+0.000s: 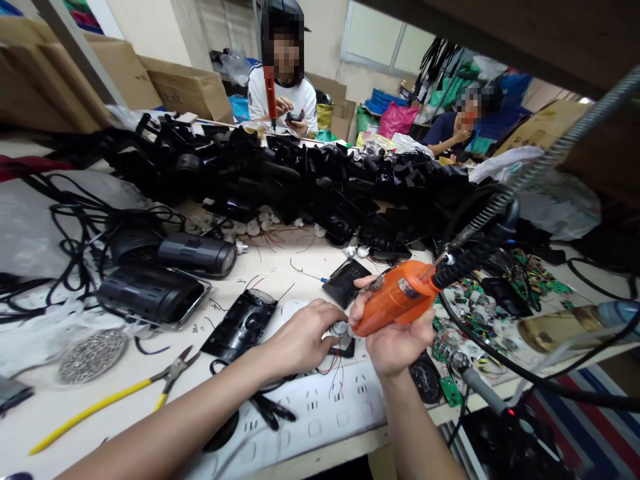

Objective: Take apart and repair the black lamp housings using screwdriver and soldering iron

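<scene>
My right hand (400,343) is wrapped round an orange electric screwdriver (397,300), which hangs from a coil spring and a black cable. The tool points left, its tip close to the fingers of my left hand (305,333). Between that hand's thumb and fingers is a small round silvery part (340,329), with thin red and dark wires below it. My palm hides part of what lies under it. Left of my left hand lies a black plastic housing (243,325). Another black shell piece (347,283) lies just beyond my fingers.
Yellow-handled cutters (170,373), a dish of screws (93,357) and black cylindrical housings (150,293) lie on the left. A white power strip (320,407) runs along the front edge. Right are circuit boards (470,320) and a soldering iron (480,387). Two people sit opposite, behind piled black parts (280,173).
</scene>
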Motion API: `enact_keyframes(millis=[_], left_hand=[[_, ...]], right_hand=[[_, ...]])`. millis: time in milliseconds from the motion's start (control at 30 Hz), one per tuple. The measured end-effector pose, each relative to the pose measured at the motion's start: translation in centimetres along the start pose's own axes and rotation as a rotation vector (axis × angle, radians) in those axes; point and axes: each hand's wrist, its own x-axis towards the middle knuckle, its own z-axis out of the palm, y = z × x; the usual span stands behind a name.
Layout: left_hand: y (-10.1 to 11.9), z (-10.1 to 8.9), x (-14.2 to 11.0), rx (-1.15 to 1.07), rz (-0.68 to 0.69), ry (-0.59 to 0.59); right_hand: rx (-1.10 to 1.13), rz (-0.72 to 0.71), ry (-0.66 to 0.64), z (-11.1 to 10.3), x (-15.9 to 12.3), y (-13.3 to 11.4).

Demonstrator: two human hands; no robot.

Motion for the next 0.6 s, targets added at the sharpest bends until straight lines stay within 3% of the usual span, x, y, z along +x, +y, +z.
enact_keyframes(millis=[200,367,600], left_hand=[[1.4,0.0,0.3,-0.194,-0.233,0.095],[1.6,1.8,0.4,-0.046,-0.113,0.145],[1.3,2.6,1.0,-0.085,-0.245,0.202]], right_hand=[[-0.041,-0.042,0.007,0.0,-0.1,-0.1],[-0.053,-0.035,0.058,0.3,-0.3,-0.1],[-0.048,-0.034,0.05,0.4,-0.4,-0.2]])
